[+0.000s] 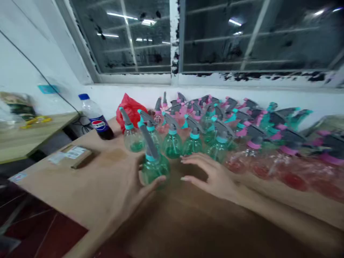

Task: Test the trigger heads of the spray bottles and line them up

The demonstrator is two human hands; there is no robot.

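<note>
My left hand point(137, 186) is wrapped round the clear green body of a spray bottle point(156, 170) with a grey and teal trigger head. The bottle leans slightly to the left; whether its base touches the table cannot be made out. To its right, my right hand point(209, 173) has its thumb and fingers apart with nothing between them. Just beyond the hands stand more green spray bottles point(172, 145) with teal collars. Near my right forearm are spray bottles with pink collars and reddish bodies point(260, 163). The picture is somewhat blurred.
A cola bottle point(98, 122) with a blue cap stands at the left beside a red plastic bag point(128, 109). A small cardboard box point(76, 156) lies on the brown table point(107, 186). Behind the several bottles are a white wall and windows point(242, 39). The table's edge drops off at left.
</note>
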